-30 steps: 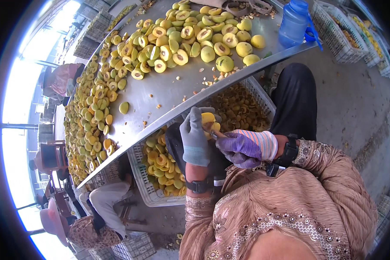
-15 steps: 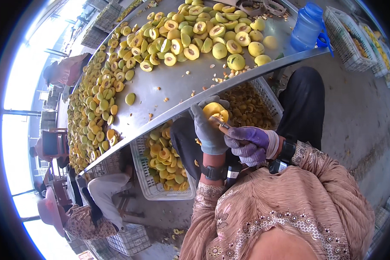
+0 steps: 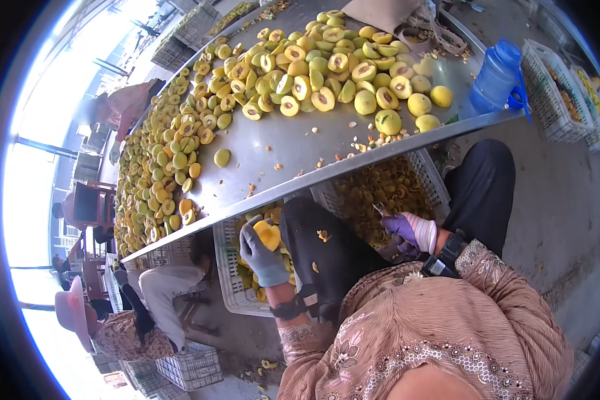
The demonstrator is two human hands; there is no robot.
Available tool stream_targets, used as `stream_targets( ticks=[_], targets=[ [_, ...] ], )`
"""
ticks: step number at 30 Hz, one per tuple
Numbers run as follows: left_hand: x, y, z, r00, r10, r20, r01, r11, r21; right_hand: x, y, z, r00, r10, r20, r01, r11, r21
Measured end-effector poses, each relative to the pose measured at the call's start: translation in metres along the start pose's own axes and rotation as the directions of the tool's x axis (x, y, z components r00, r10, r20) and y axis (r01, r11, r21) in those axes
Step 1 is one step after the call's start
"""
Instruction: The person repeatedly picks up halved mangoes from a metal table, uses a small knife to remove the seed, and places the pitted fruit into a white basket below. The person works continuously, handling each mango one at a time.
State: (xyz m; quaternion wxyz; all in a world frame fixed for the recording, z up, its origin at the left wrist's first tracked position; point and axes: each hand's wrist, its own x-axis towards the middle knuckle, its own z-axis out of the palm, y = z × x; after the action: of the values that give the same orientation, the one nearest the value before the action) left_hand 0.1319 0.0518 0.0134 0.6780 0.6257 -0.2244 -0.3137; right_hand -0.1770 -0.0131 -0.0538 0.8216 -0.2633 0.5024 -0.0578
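Observation:
My left hand [image 3: 265,259], in a grey glove, grips a peeled-looking yellow fruit half [image 3: 268,235] above a white plastic crate [image 3: 250,305] of fruit halves. My right hand [image 3: 413,233], in a purple glove with a striped cuff, is closed round a small hand tool [image 3: 382,210]. Only the tool's metal end shows, and its exact kind is unclear. That hand is over a second crate [image 3: 428,175] filled with brownish-yellow peels or scraps. Orange bits of fruit [image 3: 323,236] lie on my dark trouser leg between the hands.
A metal table [image 3: 247,190] crosses ahead, its edge above both crates. It bears heaped green-yellow fruit halves [image 3: 323,99], some whole fruit [image 3: 388,122], loose kernels and a blue jug [image 3: 497,77]. More crates [image 3: 557,93] stand right. At the left sits a person in a pink hat [image 3: 73,312].
My hands have parted. The left carried the fruit half left and down over the crate of halves; the right drew the tool off it and moved right.

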Motion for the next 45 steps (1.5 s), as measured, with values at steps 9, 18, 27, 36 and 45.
stream_targets(
  ticks=[9,18,27,36,45],
  targets=[
    [0.169,0.04,-0.048,0.885,0.438,0.157,-0.185,0.021,0.983,0.013,0.0,0.003,1.0,-0.007,0.02,0.008,1.0,-0.016],
    [0.317,0.007,0.026,0.972,-0.183,0.149,-0.147,0.024,0.989,0.029,0.01,-0.017,0.998,-0.013,-0.054,0.015,0.999,0.035],
    [0.261,-0.011,0.052,0.888,0.039,0.458,-0.458,0.152,0.876,0.023,0.001,0.002,0.993,-0.07,-0.099,0.057,0.99,-0.132],
    [0.08,0.043,0.091,0.862,-0.099,0.497,0.329,0.855,-0.402,-0.06,-0.053,0.048,0.924,-0.31,0.225,0.314,0.949,0.021],
    [-0.023,0.042,0.118,0.952,-0.057,0.3,0.12,0.973,-0.197,-0.095,-0.075,0.094,0.897,-0.357,0.261,0.393,0.914,-0.101]
  ],
)
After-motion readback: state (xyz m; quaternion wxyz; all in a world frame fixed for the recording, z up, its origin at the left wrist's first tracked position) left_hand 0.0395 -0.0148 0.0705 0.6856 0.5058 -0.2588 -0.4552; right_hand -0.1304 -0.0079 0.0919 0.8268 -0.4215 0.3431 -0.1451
